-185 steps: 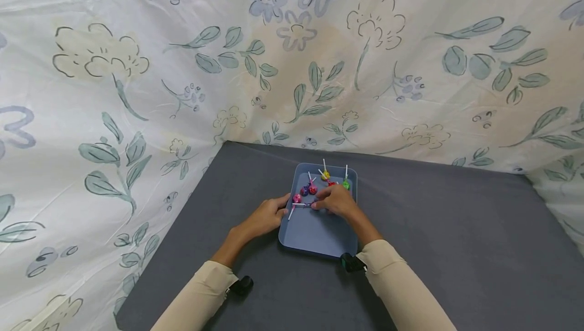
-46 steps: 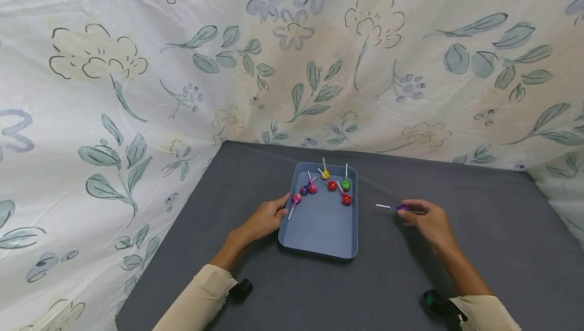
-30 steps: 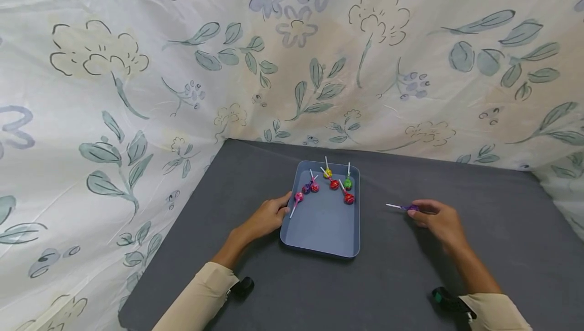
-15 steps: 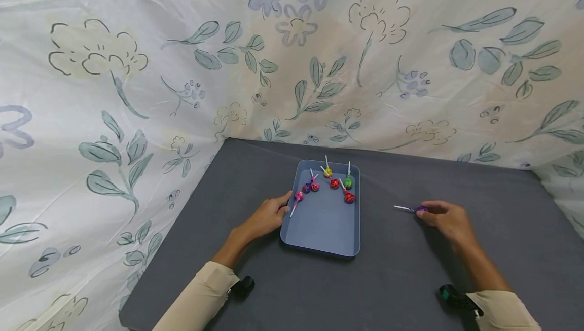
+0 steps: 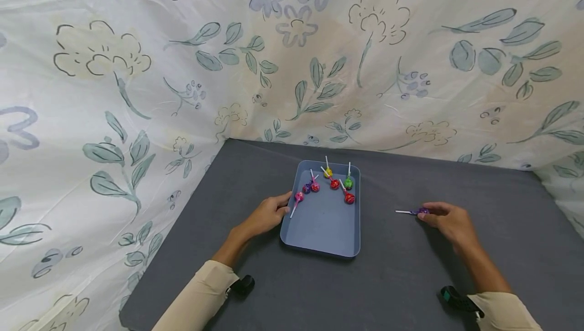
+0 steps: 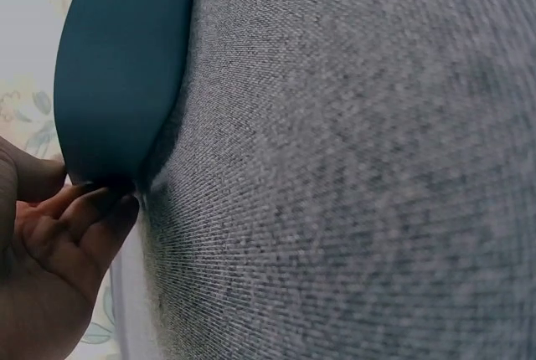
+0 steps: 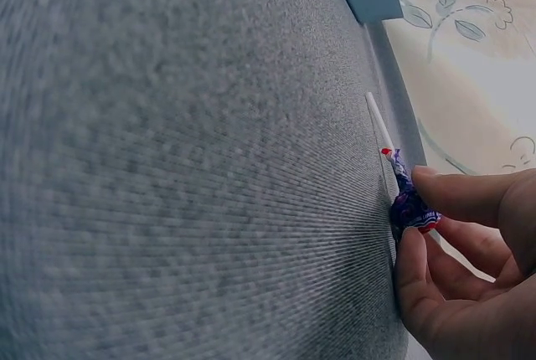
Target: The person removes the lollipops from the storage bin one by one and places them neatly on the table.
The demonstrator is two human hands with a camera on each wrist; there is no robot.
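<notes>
In the head view my right hand (image 5: 451,223) pinches a purple-wrapped lollipop (image 5: 422,211) by its candy end, low over the grey table to the right of the tray. The white stick (image 7: 378,119) points away from the fingers in the right wrist view, and the candy appears to touch the cloth. My left hand (image 5: 264,218) grips the left side of the blue-grey tray (image 5: 319,234), thumb at the rim and fingers against the outer wall. Wrapped lollipops lie in the tray's far half: pink (image 5: 298,197), purple (image 5: 306,188), yellow (image 5: 327,173), red (image 5: 349,198) and green (image 5: 349,183).
A dark grey cloth (image 5: 388,280) covers the table. Floral fabric (image 5: 292,57) hangs behind and to the left of it. Black wrist devices are strapped on both forearms, with beige sleeves behind them.
My right hand has taken the purple lollipop out of the tray, carried it right and lowered it to the table. In the last half second it barely moves. My left hand stays on the tray.
</notes>
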